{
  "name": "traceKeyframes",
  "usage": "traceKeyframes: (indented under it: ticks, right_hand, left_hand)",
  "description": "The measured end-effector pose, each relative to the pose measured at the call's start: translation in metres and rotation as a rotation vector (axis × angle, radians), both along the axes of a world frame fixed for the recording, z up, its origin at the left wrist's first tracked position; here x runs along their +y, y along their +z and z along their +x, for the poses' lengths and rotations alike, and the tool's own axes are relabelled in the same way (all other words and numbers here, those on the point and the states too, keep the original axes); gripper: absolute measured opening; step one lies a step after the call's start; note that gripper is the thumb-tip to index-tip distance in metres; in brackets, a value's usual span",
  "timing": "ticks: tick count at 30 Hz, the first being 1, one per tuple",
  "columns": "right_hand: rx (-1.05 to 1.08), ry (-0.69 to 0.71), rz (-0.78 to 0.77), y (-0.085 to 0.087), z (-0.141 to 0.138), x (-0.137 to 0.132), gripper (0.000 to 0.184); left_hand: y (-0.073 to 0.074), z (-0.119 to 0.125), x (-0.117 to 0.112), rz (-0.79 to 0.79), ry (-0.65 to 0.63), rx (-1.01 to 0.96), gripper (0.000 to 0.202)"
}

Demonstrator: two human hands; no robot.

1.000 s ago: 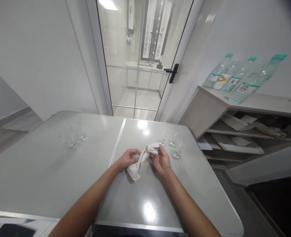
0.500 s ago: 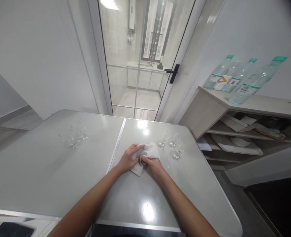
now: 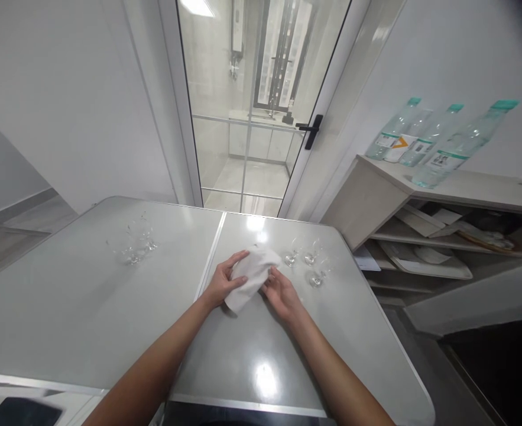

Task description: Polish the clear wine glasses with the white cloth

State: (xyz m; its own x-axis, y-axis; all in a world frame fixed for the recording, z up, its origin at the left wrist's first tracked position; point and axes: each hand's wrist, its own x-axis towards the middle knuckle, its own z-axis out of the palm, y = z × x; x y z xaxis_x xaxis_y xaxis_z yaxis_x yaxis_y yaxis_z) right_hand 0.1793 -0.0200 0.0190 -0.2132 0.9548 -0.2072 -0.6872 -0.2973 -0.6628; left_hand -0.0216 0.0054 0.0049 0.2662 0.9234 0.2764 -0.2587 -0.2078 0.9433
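Note:
A white cloth (image 3: 252,278) is spread between my two hands, just above the grey table. My left hand (image 3: 223,283) grips its left side, thumb across the front and fingers along the upper edge. At the cloth's right edge, the fingers of my right hand (image 3: 282,294) are closed on it, palm partly turned up. Whether anything lies behind or inside the cloth cannot be seen. Close by on the right stand three clear stemmed glasses, the nearest glass (image 3: 316,278) slightly in front of the others.
More clear glasses (image 3: 133,255) stand on the left part of the table (image 3: 87,307). A pale metal strip (image 3: 211,254) divides the tabletop. To the right, a shelf unit (image 3: 376,183) carries several plastic bottles (image 3: 442,160). Behind the table is a glass door (image 3: 220,148).
The bunched cloth has been opened out into a flatter piece. My right hand has turned palm up, and the dark shape between my fingers no longer shows.

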Motion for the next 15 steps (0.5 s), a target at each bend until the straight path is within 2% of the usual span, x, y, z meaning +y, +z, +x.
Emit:
traceKeyframes:
  ticks: [2, 4, 6, 9, 13, 15]
  right_hand:
    - [-0.004, 0.148, -0.049, -0.0008, -0.0016, -0.0030, 0.036]
    - [0.015, 0.214, -0.048, -0.0001, -0.0018, -0.0051, 0.032]
    - [0.035, 0.149, 0.002, 0.0017, -0.0007, -0.0056, 0.023]
    - [0.043, 0.045, 0.060, 0.0041, 0.0019, -0.0035, 0.024]
    - [0.021, -0.049, 0.093, 0.0048, 0.0041, -0.0015, 0.038]
    - [-0.001, -0.095, 0.084, 0.0047, 0.0041, -0.0026, 0.056]
  left_hand:
    - [-0.0014, -0.0010, 0.0000, -0.008, 0.005, -0.006, 0.072]
    - [-0.0029, -0.0018, 0.0003, -0.010, -0.005, 0.002, 0.073]
    - [-0.0038, -0.0018, 0.0003, -0.006, -0.026, 0.012, 0.074]
    - [-0.0035, -0.0010, -0.0001, 0.000, -0.045, 0.004, 0.075]
    - [-0.0007, -0.0014, -0.0010, -0.028, -0.060, -0.020, 0.075]
    - [0.0011, -0.0021, -0.0016, -0.044, -0.081, -0.023, 0.075]
